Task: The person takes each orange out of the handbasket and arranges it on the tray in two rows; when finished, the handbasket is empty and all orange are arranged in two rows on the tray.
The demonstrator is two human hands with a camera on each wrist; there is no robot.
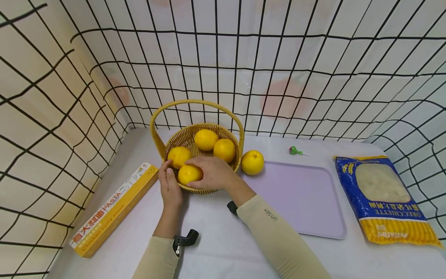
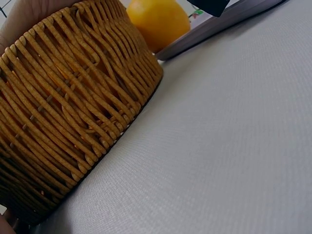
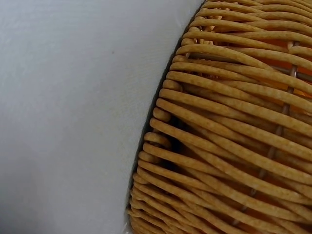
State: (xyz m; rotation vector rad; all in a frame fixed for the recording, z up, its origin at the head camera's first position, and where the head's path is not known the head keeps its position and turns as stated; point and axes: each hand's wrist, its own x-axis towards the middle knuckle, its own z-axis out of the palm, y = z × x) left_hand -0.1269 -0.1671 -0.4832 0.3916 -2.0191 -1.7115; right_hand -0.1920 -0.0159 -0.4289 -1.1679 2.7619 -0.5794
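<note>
My right hand (image 1: 213, 173) reaches over the near side of a woven basket (image 1: 186, 131) and holds an orange (image 1: 188, 174) at its near left rim, thumb and fingers around the fruit. Against the basket's left side rests my left hand (image 1: 170, 188), its fingers fairly straight and their tips at the rim, close to another orange (image 1: 179, 156). Two more oranges (image 1: 206, 140) lie farther back inside. The left wrist view has the basket wall (image 2: 73, 92) up close, with part of the left hand (image 2: 29, 17) over its top. Only wicker (image 3: 234, 126) and tablecloth show in the right wrist view.
One orange (image 1: 252, 162) sits outside the basket, by the corner of a lilac tray (image 1: 306, 201). A pasta box (image 1: 115, 211) lies left; a blue and yellow pasta bag (image 1: 385, 197) lies right. Behind the tray is a lollipop (image 1: 295, 150). Black wire mesh (image 1: 226, 69) encloses the table.
</note>
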